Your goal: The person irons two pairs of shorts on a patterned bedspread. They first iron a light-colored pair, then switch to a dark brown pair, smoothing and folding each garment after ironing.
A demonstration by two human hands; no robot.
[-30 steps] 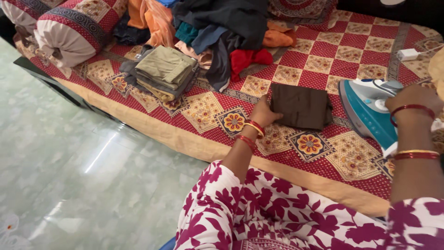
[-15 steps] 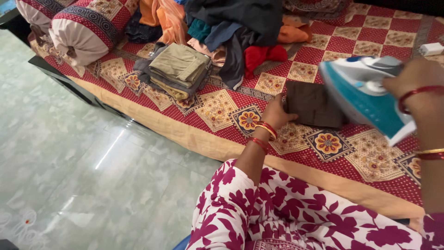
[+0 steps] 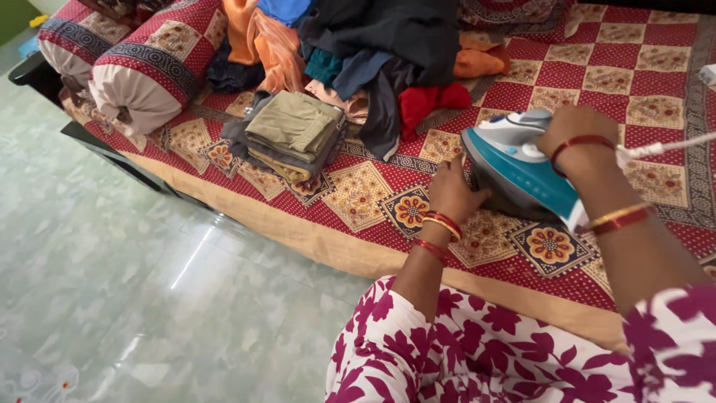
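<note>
The iron [image 3: 522,168] is teal below and white on top, with a white cord [image 3: 664,147]. The bedcover [image 3: 597,82] is red with cream squares and orange-and-yellow flower medallions, edged in tan. The folded clothes [image 3: 294,133] are olive, grey and mustard; the loose heap [image 3: 373,45] mixes black, orange, blue, teal and red. The sleeves [image 3: 462,351] are white with maroon flowers. Bangles [image 3: 441,222] are red and gold. The floor [image 3: 112,261] is pale green marbled tile.

Single head-mounted view, angled steeply down and forward over the bed [image 3: 328,231] edge, close above both forearms; floor [image 3: 112,283] at left.
</note>
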